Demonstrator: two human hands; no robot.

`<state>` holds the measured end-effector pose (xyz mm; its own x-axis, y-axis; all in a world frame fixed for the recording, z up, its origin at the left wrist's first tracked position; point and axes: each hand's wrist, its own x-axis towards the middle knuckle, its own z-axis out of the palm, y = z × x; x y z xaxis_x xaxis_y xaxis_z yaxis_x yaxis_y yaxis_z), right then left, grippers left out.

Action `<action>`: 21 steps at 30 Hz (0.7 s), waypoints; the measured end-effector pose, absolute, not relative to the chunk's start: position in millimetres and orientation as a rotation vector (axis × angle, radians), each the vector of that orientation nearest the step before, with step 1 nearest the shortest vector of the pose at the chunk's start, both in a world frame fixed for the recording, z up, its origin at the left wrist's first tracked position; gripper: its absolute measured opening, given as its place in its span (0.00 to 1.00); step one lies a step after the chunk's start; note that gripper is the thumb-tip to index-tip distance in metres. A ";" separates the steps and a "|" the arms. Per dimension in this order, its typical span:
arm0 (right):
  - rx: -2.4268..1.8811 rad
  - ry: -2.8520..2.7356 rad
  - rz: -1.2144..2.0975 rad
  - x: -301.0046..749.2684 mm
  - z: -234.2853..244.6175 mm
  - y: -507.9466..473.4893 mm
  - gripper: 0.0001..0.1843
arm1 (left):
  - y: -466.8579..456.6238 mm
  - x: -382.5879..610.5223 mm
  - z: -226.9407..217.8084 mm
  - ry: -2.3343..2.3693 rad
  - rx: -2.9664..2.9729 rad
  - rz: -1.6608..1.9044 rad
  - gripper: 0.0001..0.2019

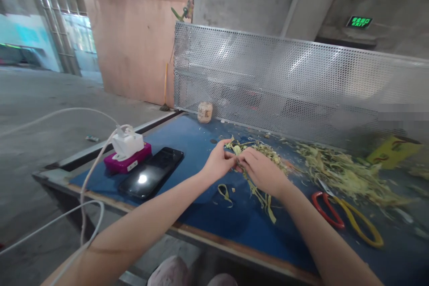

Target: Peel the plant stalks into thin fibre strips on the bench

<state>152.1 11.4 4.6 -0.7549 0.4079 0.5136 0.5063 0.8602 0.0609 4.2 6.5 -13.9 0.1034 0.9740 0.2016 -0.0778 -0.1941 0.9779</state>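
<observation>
Over the middle of the blue tabletop [201, 205], my left hand [220, 160] and my right hand [261, 170] meet with fingertips pinched together. Between them is a bundle of pale green dried plant strips [237, 149]. The strips stick up above the fingers, and some hang below my right hand [268, 208] toward the table. Just where the fingertips grip is partly hidden. A loose curled strip [224, 193] lies on the table below my left hand. Behind my right hand lies a heap of similar strips [273, 155].
Scissors with one red and one yellow handle [357, 221] lie to the right, by a larger strip pile [345, 172] and a yellow box [393, 152]. At left are a black phone [152, 172] and a magenta power strip [129, 161] with cables. A perforated metal panel [268, 80] borders the back.
</observation>
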 end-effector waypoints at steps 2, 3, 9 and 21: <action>-0.694 -2.526 -0.173 151.9 5.1 9.9 0.11 | 6.5 4.3 -14.0 0.963 1.378 1.303 0.29; -0.702 -2.518 -0.123 152.0 5.4 9.5 0.11 | 6.4 4.1 -14.1 0.960 1.386 1.304 0.29; -0.737 -2.404 0.033 153.3 5.1 12.8 0.09 | 3.3 1.9 -12.3 1.008 1.420 1.270 0.29; -0.892 -1.754 0.657 150.7 3.7 18.1 0.10 | 7.7 -0.8 -17.0 0.986 1.469 1.320 0.29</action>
